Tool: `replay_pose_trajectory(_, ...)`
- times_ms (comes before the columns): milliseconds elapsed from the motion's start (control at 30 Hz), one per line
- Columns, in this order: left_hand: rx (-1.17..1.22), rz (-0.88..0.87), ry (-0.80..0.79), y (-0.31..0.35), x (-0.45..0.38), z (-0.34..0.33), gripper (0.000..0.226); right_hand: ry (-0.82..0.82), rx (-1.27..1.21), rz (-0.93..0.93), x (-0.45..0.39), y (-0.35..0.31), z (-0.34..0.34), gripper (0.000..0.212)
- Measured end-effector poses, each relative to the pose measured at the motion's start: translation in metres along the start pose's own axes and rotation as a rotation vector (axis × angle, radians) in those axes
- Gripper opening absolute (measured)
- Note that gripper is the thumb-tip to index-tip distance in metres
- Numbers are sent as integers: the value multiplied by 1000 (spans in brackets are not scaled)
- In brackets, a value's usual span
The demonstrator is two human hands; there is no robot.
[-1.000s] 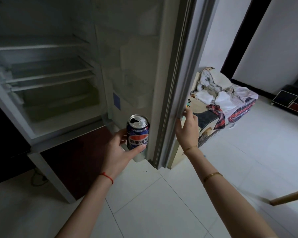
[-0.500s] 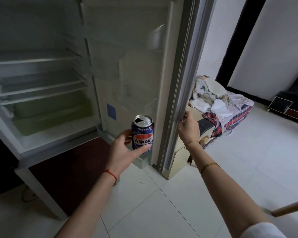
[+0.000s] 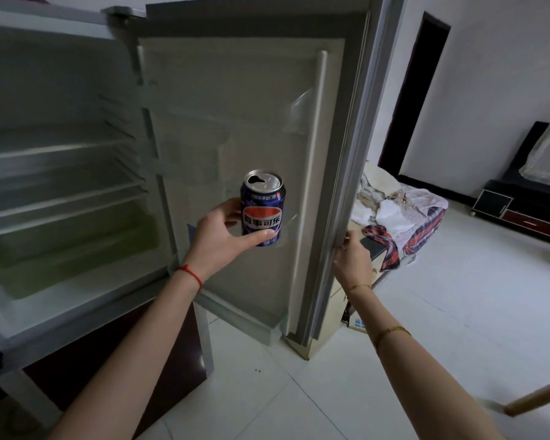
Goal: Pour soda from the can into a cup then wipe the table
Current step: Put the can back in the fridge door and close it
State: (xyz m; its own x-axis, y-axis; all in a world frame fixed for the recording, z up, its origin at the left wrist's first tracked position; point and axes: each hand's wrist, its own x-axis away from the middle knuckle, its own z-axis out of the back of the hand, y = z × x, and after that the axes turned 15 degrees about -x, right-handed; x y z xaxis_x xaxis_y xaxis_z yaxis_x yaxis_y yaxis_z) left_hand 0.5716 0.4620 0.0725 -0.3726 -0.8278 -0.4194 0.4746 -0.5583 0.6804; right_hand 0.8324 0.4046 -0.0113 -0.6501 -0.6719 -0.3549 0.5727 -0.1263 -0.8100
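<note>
The left hand (image 3: 218,238) held the can (image 3: 263,208) upright in front of the inner side of the open fridge door (image 3: 242,147), its thumb laid across the lower front of the can and its other fingers curled round the far side. The can was dark blue with a red, white and blue emblem, and its silver top showed an open mouth hole. A red string (image 3: 191,274) circled the left wrist. The right hand (image 3: 353,262) was at the outer edge of the door, its fingers curled round that grey edge at about the height of the can's base; the fingertips were hidden behind the edge. Two thin gold bangles (image 3: 391,333) sat on the right forearm, one at the wrist and one further up. To the left the fridge (image 3: 45,90) stood open, with pale shelves (image 3: 61,192) inside and a greenish drawer (image 3: 73,246) under them. Beyond the door, a heap of clothes (image 3: 400,214), white and red plaid among them, lay on a low piece of furniture. The floor (image 3: 442,296) was of white tiles, and a wooden stick (image 3: 537,398) came in from the lower right corner.
</note>
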Motion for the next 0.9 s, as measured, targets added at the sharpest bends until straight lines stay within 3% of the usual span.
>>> replay_pose_trajectory(100,-7,-29,-14,3,-26,4,51,17,12,-4,-4,2,-2,20)
replay_pose_trajectory(333,-82,-8,-102,-13,-72,-4,60,20,29,10,-13,7,-6,23)
replay_pose_trajectory(700,-207,-17,-279,-22,-88,-13,52,36,7,20,-18,10,-9,21)
replay_pose_trajectory(900,-281,44,-285,-21,-85,-17,55,41,6,19,-17,10,-9,22)
